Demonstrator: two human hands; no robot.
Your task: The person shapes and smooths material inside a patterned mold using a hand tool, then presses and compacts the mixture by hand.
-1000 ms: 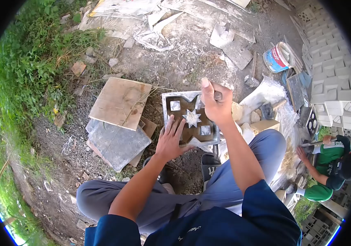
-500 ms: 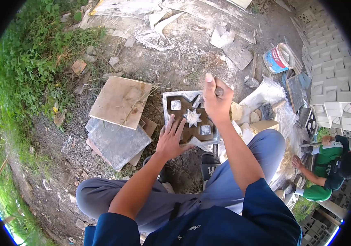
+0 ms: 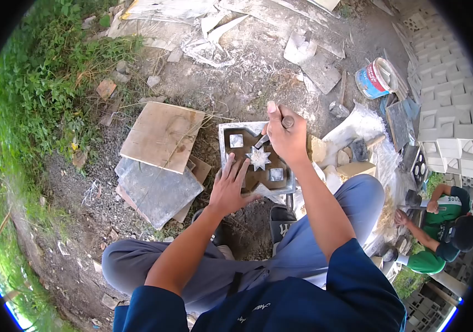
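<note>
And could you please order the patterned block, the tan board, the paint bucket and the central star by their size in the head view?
Patterned block and tan board: too close to rank, the block being partly covered
Paint bucket
Central star

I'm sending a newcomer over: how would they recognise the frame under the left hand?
Find the camera wearer's bent legs; just beyond them, the left hand rests on a squarish grey frame. Unlike the plain boards stacked to its left, it has a pale star in its middle.

Mould (image 3: 242, 126) rough, perhaps metal; board (image 3: 161, 135) matt wood; bucket (image 3: 370, 81) glossy plastic
</note>
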